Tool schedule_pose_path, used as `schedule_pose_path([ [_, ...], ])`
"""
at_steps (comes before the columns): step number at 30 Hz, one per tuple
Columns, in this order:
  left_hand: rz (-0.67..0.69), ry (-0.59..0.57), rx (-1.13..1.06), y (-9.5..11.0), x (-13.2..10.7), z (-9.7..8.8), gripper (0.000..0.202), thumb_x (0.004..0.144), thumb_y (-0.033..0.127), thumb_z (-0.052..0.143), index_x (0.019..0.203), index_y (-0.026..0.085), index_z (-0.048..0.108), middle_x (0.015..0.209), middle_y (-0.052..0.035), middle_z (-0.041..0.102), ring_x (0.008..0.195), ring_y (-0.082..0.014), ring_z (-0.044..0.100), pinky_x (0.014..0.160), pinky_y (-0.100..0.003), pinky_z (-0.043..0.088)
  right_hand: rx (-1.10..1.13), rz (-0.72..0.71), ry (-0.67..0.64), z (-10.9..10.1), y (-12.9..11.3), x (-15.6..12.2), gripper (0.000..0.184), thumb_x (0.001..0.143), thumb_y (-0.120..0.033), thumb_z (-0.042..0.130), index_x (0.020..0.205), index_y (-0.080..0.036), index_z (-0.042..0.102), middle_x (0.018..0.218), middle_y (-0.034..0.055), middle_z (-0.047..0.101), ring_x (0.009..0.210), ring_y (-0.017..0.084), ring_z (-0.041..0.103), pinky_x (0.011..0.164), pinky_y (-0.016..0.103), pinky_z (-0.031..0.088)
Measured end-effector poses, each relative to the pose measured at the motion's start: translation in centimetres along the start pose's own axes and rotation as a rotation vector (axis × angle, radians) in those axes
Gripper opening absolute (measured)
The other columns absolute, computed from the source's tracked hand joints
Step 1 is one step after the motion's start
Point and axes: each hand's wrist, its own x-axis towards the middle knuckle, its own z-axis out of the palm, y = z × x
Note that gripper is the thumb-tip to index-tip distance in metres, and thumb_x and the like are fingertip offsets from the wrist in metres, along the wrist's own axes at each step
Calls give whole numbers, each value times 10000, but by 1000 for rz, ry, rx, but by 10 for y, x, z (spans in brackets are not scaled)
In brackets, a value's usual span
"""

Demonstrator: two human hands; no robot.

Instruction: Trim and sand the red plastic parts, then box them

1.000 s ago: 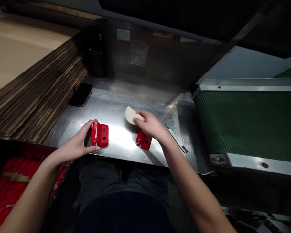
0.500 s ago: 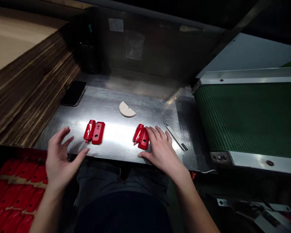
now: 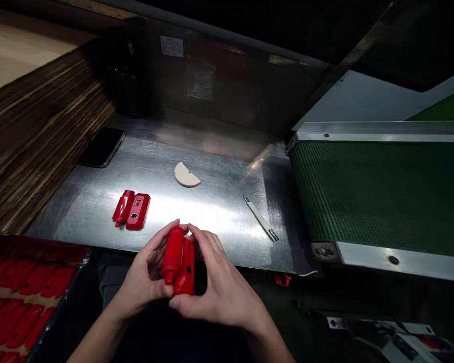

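Note:
My left hand (image 3: 144,280) and my right hand (image 3: 219,287) together hold a red plastic part (image 3: 178,259) just off the near edge of the steel table (image 3: 219,212), fingers closed round its sides. A second red plastic part (image 3: 131,210) lies on the table to the left, untouched. A beige half-round piece (image 3: 185,175) rests farther back. A slim white knife (image 3: 260,218) lies to the right of my hands.
A green conveyor belt (image 3: 378,191) borders the table on the right. A stack of cardboard sheets (image 3: 34,136) rises at the left, with a dark phone (image 3: 101,146) beside it. A tray of several red parts (image 3: 18,307) sits low at the left.
My right hand picked up the right-hand red part and brought it toward me. My left hand left the table edge and joined it on the part.

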Motion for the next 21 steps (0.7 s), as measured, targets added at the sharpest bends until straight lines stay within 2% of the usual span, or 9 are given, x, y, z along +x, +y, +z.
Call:
schedule_pose_path([
  [3,-63,-17,-80,-4,-9,7,1200,529,649,1021,1588,333,552,1581,-143,593,1469,-385,567,1209,-386,486,69,27,-12,8,5,-6,1223,709,-334,956,1705,-167,268,1606,136,443,1516,271,397,1292,401,369],
  [5,-77,-17,-153,-10,-15,12,1124,600,606,1021,1584,332,551,1575,-133,598,1484,-383,550,1213,-392,478,67,56,5,10,9,-9,1248,711,-367,968,1712,-172,249,1612,146,436,1525,288,392,1293,430,369],
  [8,-86,12,-224,-16,-21,17,964,714,511,987,1560,314,569,1608,-132,567,1516,-390,510,1215,-410,473,63,66,-49,7,16,-13,1267,741,-466,977,1723,-220,216,1649,131,402,1545,283,387,1292,437,381],
  [10,-77,46,-226,-16,-24,15,953,730,497,972,1563,284,561,1626,-147,547,1551,-403,459,1229,-422,454,41,38,-11,-2,24,-11,1064,872,-529,877,1703,-254,271,1642,110,420,1497,260,464,1244,422,450],
  [12,-45,54,-220,-14,-25,12,980,727,501,964,1578,260,542,1629,-163,543,1565,-413,432,1245,-439,432,-129,0,214,-14,37,-4,692,1054,-502,658,1637,-236,399,1604,112,481,1434,258,535,1182,442,506],
  [14,-25,55,-209,-10,-26,9,998,719,517,961,1582,251,537,1623,-167,549,1557,-418,443,1254,-454,418,-428,-42,442,-26,55,7,477,1141,-410,471,1561,-187,505,1569,130,549,1424,294,547,1164,509,500],
  [15,-31,62,-204,-8,-26,9,1001,713,529,963,1578,253,541,1619,-165,554,1548,-417,455,1259,-458,411,-557,-62,494,-30,64,12,447,1149,-370,438,1533,-166,538,1544,134,589,1424,316,551,1161,541,489],
  [17,-64,92,-200,-3,-28,9,1016,694,561,972,1567,257,550,1610,-160,563,1537,-415,470,1268,-461,396,-691,-86,482,-32,82,18,428,1143,-314,436,1515,-151,571,1506,129,645,1409,348,576,1143,573,487],
  [21,-98,131,-205,6,-32,11,1064,652,591,988,1556,244,547,1589,-171,579,1538,-431,464,1268,-473,387,-717,-95,470,-24,100,6,424,1136,-269,428,1503,-140,596,1543,130,625,1411,364,594,1115,574,506],
])
